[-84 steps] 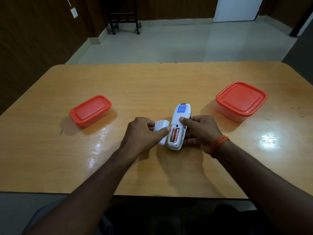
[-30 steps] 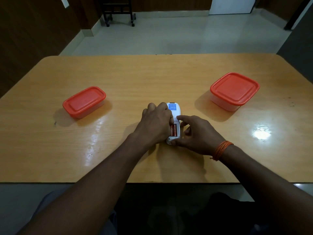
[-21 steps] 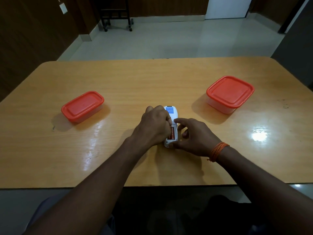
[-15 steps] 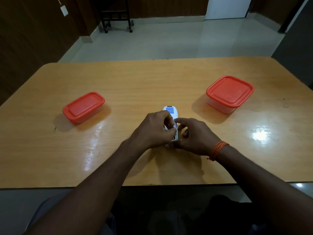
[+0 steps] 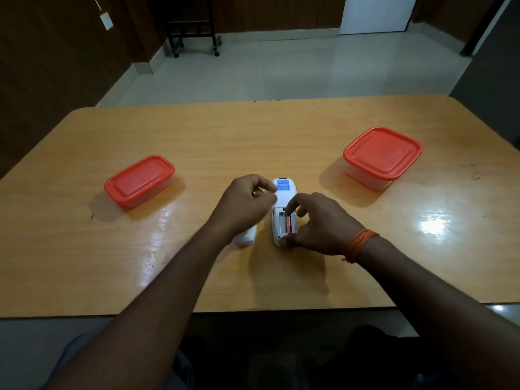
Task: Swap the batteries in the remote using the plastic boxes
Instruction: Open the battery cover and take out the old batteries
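Observation:
The white remote (image 5: pixel 283 192) lies back-up in the middle of the table with its battery bay uncovered. One orange battery (image 5: pixel 289 222) sits in the bay's right slot; the left slot is bare. My right hand (image 5: pixel 315 223) grips the remote's near end, its forefinger on the far end of that battery. Just left of the remote, my left hand (image 5: pixel 247 201) is raised and closed on a battery, of which only a metal tip (image 5: pixel 254 193) shows. The white battery cover (image 5: pixel 247 237) lies on the table under my left wrist. Both plastic boxes have their orange lids on.
The small orange-lidded box (image 5: pixel 139 180) stands at the left of the wooden table (image 5: pixel 253 130), the larger one (image 5: pixel 382 154) at the right. A dark wheeled stand (image 5: pixel 194 29) is on the floor beyond the table.
My left hand has drawn away to the left from the battery bay with one battery; the bay held two before and now holds one. The cover lies beside the remote.

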